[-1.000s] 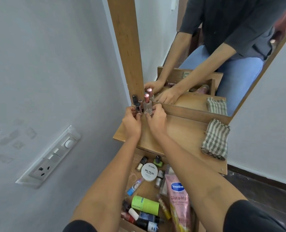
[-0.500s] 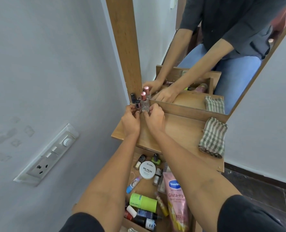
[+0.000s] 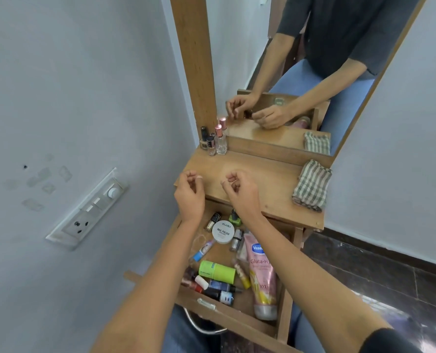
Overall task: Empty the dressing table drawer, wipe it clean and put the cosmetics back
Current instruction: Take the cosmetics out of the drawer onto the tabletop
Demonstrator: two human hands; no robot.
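Both grips had drawn back from the small bottles (image 3: 214,142) they were touching a moment before. The left grip (image 3: 190,191) and right grip (image 3: 239,192) hung side by side over the near edge of the tabletop (image 3: 267,179), each released, fingers loosely curled and holding nothing. The bottles stood upright in a tight cluster at the tabletop's back left corner, against the mirror (image 3: 313,72); the tallest was clear glass with a pink cap. A checked cloth (image 3: 312,186) lay folded at the tabletop's right edge, well apart from both grips. Below the forearms the drawer (image 3: 227,314) stood pulled out, cosmetics scattered inside it: a white nail polish jar (image 3: 223,231), a pink Vaseline tube (image 3: 262,276) along the right side, a green cylinder (image 3: 216,272) and several small bottles and tubes.
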